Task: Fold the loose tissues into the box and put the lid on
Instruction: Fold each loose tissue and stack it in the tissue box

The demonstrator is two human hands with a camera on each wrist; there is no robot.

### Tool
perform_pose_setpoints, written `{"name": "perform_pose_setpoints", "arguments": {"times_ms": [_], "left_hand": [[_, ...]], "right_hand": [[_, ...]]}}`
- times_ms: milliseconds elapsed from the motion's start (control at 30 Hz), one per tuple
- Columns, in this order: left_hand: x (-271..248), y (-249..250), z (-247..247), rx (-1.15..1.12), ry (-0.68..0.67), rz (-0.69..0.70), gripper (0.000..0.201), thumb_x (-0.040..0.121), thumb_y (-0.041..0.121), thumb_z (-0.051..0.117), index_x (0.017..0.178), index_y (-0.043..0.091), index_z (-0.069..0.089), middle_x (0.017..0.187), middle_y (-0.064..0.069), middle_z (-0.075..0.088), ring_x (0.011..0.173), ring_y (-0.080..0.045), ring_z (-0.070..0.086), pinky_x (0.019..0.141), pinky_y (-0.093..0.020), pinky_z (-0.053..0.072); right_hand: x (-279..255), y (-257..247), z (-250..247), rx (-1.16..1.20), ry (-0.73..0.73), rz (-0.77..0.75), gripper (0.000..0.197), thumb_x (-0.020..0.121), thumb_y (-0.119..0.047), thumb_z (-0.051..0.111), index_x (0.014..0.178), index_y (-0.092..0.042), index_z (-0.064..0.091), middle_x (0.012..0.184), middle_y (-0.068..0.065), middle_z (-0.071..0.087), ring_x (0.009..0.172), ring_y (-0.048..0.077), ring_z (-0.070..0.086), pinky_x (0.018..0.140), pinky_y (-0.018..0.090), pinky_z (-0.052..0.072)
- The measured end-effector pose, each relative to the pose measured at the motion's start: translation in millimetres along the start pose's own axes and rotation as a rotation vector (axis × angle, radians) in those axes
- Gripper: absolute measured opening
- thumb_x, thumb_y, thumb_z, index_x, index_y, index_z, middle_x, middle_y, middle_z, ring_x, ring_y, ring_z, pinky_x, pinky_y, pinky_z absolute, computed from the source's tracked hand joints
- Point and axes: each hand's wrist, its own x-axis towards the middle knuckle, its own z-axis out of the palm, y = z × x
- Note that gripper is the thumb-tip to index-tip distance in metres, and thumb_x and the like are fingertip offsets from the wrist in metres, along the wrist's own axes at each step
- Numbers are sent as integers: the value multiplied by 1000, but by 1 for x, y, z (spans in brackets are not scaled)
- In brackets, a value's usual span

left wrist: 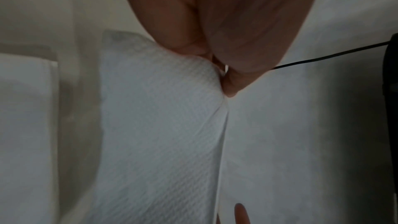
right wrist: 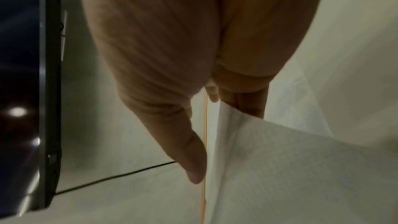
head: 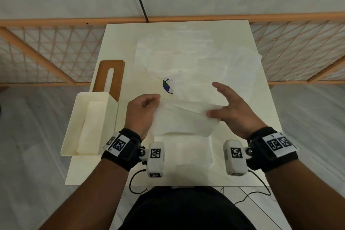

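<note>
A cream open box (head: 74, 127) stands at the table's left edge with folded tissues (head: 91, 127) inside. Its brown slotted lid (head: 117, 73) lies flat just behind it. Loose white tissues (head: 186, 58) cover the back of the table. Between my hands I hold one tissue (head: 183, 119) (left wrist: 161, 125) (right wrist: 280, 168) lifted and partly folded. My left hand (head: 155, 101) (left wrist: 221, 77) pinches its left end. My right hand (head: 219, 99) (right wrist: 204, 137) has straight fingers behind the right end, the thumb held slightly off it.
A folded tissue (head: 183, 151) lies flat on the table (head: 261, 145) near me, under the held one. A blue-green round mark (head: 168, 86) peeks from under the loose tissues. An orange lattice fence (head: 46, 52) runs behind the table. Black cables (head: 134, 183) hang at the near edge.
</note>
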Motion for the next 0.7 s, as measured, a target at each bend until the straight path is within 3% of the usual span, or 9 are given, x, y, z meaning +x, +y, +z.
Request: {"name": "perform_pose_setpoints", "arguments": {"times_ms": [67, 133, 233, 300, 400, 467, 500, 600, 700], "left_hand": [[-3, 0, -1, -34, 11, -17, 16, 88, 7, 71, 95, 20, 75, 97, 5, 75, 87, 1, 68, 79, -16, 49], [-5, -1, -3, -63, -2, -30, 22, 83, 2, 75, 100, 17, 74, 99, -1, 73, 83, 0, 69, 77, -17, 53], [-7, -2, -9, 15, -26, -23, 35, 78, -1, 78, 103, 23, 74, 105, -2, 72, 85, -8, 71, 81, -28, 58], [-7, -3, -13, 81, -56, 4, 37, 78, 0, 79, 103, 27, 75, 105, -2, 72, 85, -12, 72, 82, -30, 58], [-6, -4, -17, 220, -93, 56, 30, 79, 7, 80, 99, 28, 77, 93, 13, 74, 82, -8, 70, 83, -27, 56], [-4, -7, -18, 299, -103, 88, 21, 79, 12, 81, 93, 28, 78, 69, 25, 66, 67, -4, 61, 76, -24, 52], [-3, -9, -18, 335, -105, 108, 18, 80, 14, 81, 91, 27, 78, 59, 24, 60, 60, -3, 54, 71, -22, 48], [-2, -13, -19, 419, -116, 168, 11, 83, 20, 79, 86, 30, 77, 52, 16, 52, 52, -5, 46, 64, -18, 42], [-2, -16, -21, 443, -123, 210, 14, 84, 21, 77, 84, 35, 75, 80, 8, 68, 70, -5, 59, 74, -22, 51]], "right_hand": [[-2, 4, 5, -154, -47, -28, 81, 71, -3, 85, 130, -51, 57, 155, -14, 34, 111, 21, 66, 103, 41, 51], [-3, 8, 9, -249, -52, -40, 70, 71, -7, 87, 123, -48, 64, 157, -19, 28, 121, 18, 61, 103, 39, 51], [-3, 9, 14, -189, 36, -56, 44, 76, -1, 82, 111, -25, 74, 155, -18, 32, 100, 7, 70, 76, 17, 54], [0, 9, 13, -223, 106, -88, 29, 78, -1, 80, 101, -18, 76, 151, -14, 39, 88, 0, 69, 70, 12, 50], [4, 11, 7, -298, 141, -122, 21, 80, -5, 80, 91, -22, 78, 142, -12, 50, 90, 12, 67, 79, 26, 55], [7, 13, 4, -371, 159, -129, 17, 80, -10, 80, 89, -24, 79, 133, -15, 57, 93, 25, 65, 87, 42, 56], [7, 14, 3, -399, 166, -137, 15, 81, -11, 80, 89, -24, 79, 128, -16, 60, 92, 25, 65, 88, 42, 55], [8, 19, 3, -470, 204, -220, 13, 82, -9, 80, 87, -21, 76, 116, -10, 66, 96, 9, 65, 85, 24, 53], [7, 21, 5, -519, 238, -281, 14, 82, -8, 79, 86, -20, 74, 106, -6, 69, 95, 2, 64, 79, 8, 46]]}}
